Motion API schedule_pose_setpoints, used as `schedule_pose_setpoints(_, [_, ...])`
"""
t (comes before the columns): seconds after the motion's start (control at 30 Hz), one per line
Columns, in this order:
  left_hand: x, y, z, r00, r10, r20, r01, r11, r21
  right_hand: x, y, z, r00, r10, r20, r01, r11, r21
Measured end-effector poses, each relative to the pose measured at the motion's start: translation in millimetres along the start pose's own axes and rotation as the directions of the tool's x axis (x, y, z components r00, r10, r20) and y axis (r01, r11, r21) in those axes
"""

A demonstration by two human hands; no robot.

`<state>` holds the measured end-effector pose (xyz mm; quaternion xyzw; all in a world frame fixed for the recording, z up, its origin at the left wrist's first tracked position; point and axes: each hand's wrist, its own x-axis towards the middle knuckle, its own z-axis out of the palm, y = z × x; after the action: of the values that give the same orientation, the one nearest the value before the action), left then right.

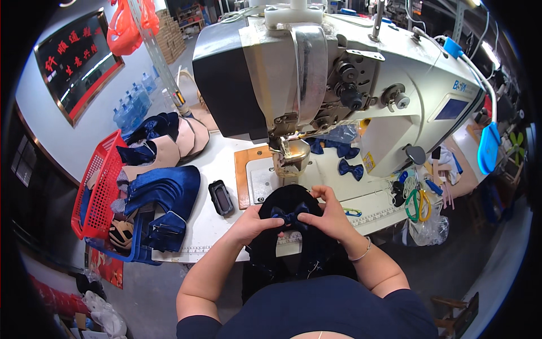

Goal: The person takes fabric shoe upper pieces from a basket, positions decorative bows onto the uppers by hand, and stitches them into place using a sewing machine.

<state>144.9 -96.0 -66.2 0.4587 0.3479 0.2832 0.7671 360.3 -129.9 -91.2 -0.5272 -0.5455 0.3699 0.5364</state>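
Your left hand and right hand pinch the blue bow between closed fingers, holding it on the dark upper just before the sewing machine.

White counter carrying an industrial sewing machine, whose base sits toward the far side. Directly on the counter: a wooden inset panel beside the metal needle plate; a small black rectangular case just left of the panel; a stack of dark blue velvet pieces at the left edge; fanned tan-and-blue shoe uppers behind it; loose blue bows near the machine's base; green- and yellow-handled scissors at the right end. A dark fabric piece lies on the near edge, in front of the needle plate. A measuring strip runs along the front edge.
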Motion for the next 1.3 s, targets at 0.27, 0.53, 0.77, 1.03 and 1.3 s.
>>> schedule_pose_setpoints(0.27, [-3,-3,1,1.0,-0.004,0.017,0.004,0.999,0.035,7,-10,-13,0.872,0.229,0.433,-0.314,0.94,0.135])
schedule_pose_setpoints(0.53, [-6,-1,6,1.0,-0.03,0.0,0.03,0.994,0.103,6,-12,-13,0.859,0.194,0.474,-0.358,0.889,0.284])
schedule_pose_setpoints(0.77, [-3,-7,10,1.0,-0.015,-0.006,0.015,0.986,0.168,5,-4,-18,0.823,0.243,0.513,-0.397,0.892,0.214])
schedule_pose_setpoints(1.03, [-2,-5,13,0.999,-0.028,-0.032,0.034,0.981,0.192,6,-5,-22,0.839,0.229,0.493,-0.329,0.936,0.125])
schedule_pose_setpoints(1.3, [-3,-5,15,0.995,0.064,-0.071,-0.038,0.945,0.324,5,-11,-24,0.843,0.203,0.498,-0.328,0.928,0.175])
